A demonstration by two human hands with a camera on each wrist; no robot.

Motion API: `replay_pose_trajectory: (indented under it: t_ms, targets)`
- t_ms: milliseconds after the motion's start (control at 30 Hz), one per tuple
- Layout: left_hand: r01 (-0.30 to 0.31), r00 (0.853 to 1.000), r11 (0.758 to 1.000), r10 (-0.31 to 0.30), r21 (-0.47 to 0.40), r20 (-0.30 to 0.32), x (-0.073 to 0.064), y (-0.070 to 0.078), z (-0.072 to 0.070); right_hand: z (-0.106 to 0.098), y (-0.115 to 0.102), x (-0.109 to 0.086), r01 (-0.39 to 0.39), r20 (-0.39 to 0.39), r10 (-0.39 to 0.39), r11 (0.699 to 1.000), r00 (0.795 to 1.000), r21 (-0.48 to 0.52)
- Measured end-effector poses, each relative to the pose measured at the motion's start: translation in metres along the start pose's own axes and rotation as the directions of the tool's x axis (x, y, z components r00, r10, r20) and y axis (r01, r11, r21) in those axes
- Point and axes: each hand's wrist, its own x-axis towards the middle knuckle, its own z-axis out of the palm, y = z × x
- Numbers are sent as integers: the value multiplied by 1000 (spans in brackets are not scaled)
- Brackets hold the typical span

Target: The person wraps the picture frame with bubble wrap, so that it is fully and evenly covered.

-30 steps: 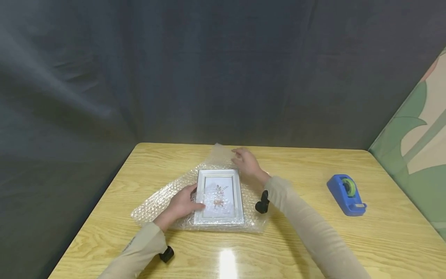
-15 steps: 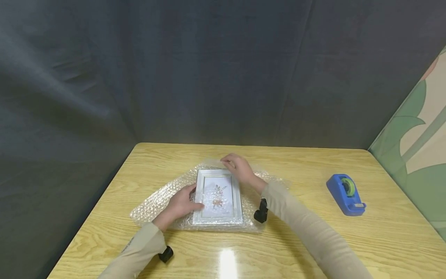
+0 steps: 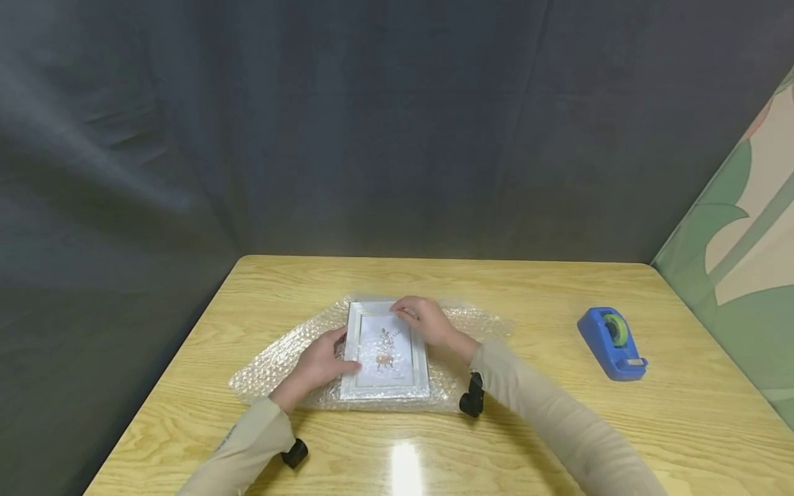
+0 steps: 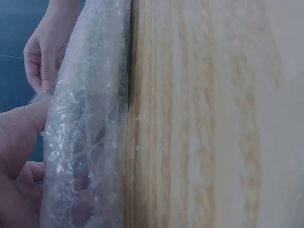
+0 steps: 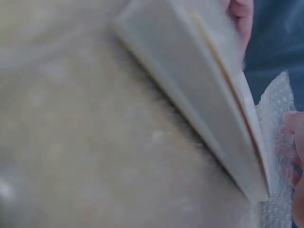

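Note:
A white picture frame (image 3: 350,372) with a small printed picture lies face up on a sheet of bubble wrap (image 3: 273,365). My left hand (image 3: 321,359) grips the frame's left side, thumb over the front and fingers at the edge. At the frame's top right, my right hand (image 3: 428,321) pinches the edge of the far bubble wrap flap, which comes over the frame's top. In the right wrist view the frame (image 5: 190,80) appears from its right side, and the fingers (image 5: 289,142) hold the wrap beyond its corner. The left wrist view shows wrap (image 4: 90,109) bunched beside the left hand (image 4: 16,152).
A blue tape dispenser (image 3: 611,348) with a green roll stands on the right of the wooden table (image 3: 496,441). Behind the table hangs a dark curtain (image 3: 384,138). A patterned panel (image 3: 738,275) borders the right side.
My right hand has taken hold of the far wrap corner and drawn it toward me over the frame's top. The left hand has kept its place on the frame.

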Motion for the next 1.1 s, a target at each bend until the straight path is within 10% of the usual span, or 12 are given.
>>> replay_pose_trajectory:
  t_ms: [567, 1100]
  targets:
    - [1, 1000, 1000, -1, -1, -9, -1, 1, 3, 6, 12, -18, 160, 130, -145, 981, 981, -112]
    - [-12, 998, 995, 17, 98, -53, 1, 2, 6, -2, -2, -24, 180, 281, -127, 969, 951, -169]
